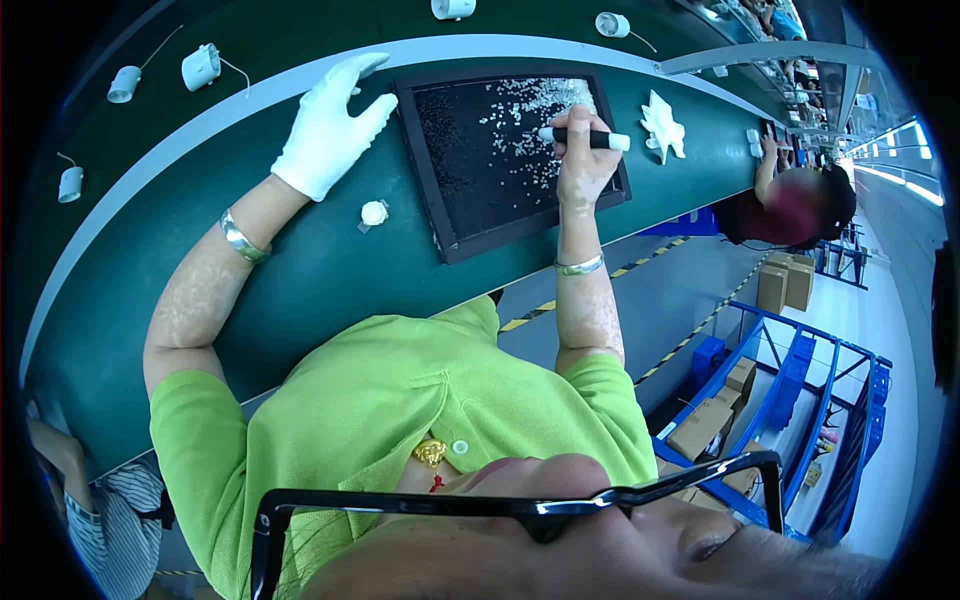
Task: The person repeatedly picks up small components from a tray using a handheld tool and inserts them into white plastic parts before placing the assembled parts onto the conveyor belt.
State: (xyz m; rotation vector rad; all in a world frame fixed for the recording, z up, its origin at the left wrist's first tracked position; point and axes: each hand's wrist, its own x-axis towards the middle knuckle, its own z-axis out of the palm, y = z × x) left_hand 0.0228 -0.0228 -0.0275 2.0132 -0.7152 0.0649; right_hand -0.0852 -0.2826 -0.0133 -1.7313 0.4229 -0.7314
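My right hand [585,170], bare, grips a thick pen-shaped tool [588,139] with a black barrel and a white end. It is over the right part of a shallow black tray [500,238]. Small white pieces [530,105] are scattered over the tray's middle and right, densest at the far right corner. Tiny dark pieces [437,140] cover its left side. My left hand [335,128], in a white glove, is beside the tray's left edge with thumb and fingers apart, holding nothing. A small round white part [374,214] lies on the green bench nearer to me.
A crumpled white piece [662,127], glove-like, lies right of the tray. Beyond a pale rail [440,45], white cylindrical parts [201,67] with wires stand on a green surface. Another person [800,205] sits along the bench at right. Blue racks [800,380] hold cardboard boxes.
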